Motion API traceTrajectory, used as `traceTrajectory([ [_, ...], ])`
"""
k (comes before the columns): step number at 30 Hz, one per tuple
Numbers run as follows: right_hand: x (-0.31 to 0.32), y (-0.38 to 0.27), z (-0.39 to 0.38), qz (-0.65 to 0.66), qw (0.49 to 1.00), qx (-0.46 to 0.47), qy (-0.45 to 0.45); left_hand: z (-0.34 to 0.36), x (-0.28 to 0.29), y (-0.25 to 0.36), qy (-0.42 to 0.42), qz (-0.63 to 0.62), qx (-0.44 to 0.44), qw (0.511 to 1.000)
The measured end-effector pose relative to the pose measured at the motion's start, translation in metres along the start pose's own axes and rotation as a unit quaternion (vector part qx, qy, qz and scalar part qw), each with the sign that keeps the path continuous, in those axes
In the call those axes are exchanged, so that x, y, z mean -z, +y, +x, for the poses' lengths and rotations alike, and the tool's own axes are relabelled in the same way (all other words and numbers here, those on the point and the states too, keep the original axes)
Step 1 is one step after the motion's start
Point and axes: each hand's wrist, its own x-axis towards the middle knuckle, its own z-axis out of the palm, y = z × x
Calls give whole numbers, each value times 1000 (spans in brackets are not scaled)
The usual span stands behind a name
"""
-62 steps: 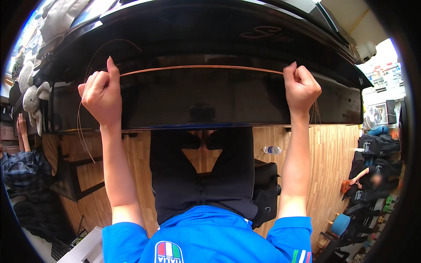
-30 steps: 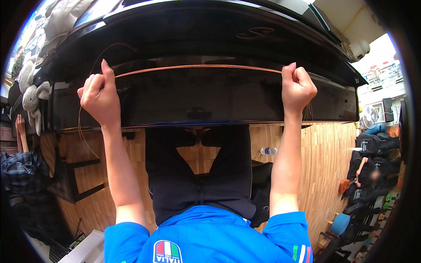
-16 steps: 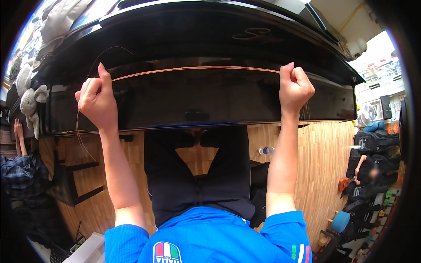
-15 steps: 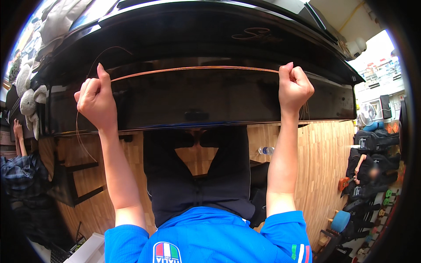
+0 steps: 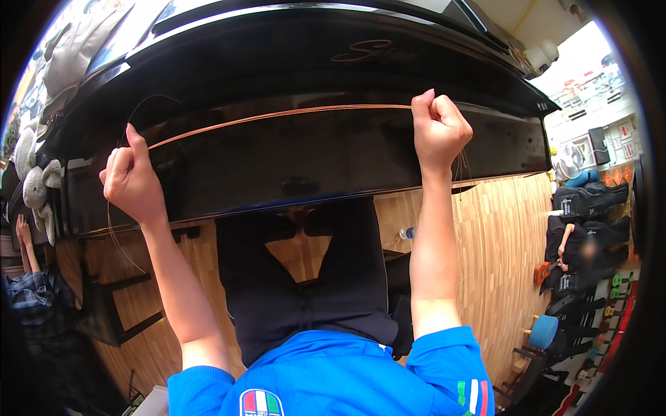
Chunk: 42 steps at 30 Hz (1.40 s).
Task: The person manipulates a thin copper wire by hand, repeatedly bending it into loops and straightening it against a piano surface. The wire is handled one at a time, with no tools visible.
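A small bundle of thin copper-coloured wire strings (image 5: 305,110) stretches between my hands in a slight upward bow. My left hand (image 5: 133,177) is closed in a fist around one end, thumb pointing up. Loose thin ends curl out above that fist and hang below it. At the other end my right hand (image 5: 441,133) also grips the bundle in a fist, and several short ends dangle beneath its wrist side. Both hands are held up in front of a glossy black piano (image 5: 277,163) with its lid closed; my right hand sits a little higher than my left.
Grey plush toys (image 5: 35,187) rest at the piano's left end, near another person's hand (image 5: 23,232). A plastic bottle (image 5: 406,234) is on the wooden floor (image 5: 485,243). At the right, a person holds a small orange ukulele-like instrument (image 5: 542,272) near a blue stool (image 5: 543,333).
The view has shifted and tilted slightly, so both hands appear further left, the left one lower and the right one slightly higher. Both fists keep hold of the strings.
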Motion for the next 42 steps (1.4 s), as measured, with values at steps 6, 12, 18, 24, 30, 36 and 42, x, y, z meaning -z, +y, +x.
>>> traceTrajectory([
  [6, 1, 1, 1, -5, 1000, 0, 3, 0, 1, 1, 8, 15, -9, 1000],
  [12, 0, 3, 0, -8, 1000, -8, 9, -1, 1, -3, 7, 24, -5, 1000],
  [18, 1, 3, -1, -6, 1000, -12, 7, -1, 1, -5, 6, 25, -1, 1000],
  [24, 0, 4, -1, -7, 1000, -24, 8, 0, 0, -1, 10, 19, 2, 1000],
  [30, 2, 0, 1, -9, 1000, -15, 16, -1, 0, -2, 12, 10, -2, 1000],
  [36, 4, 1, -1, -1, 1000, -28, 5, 0, 0, -3, 19, 4, 8, 1000],
  [42, 5, 2, -1, -1, 999, -32, 6, 0, -1, -3, 25, 7, -3, 1000],
])
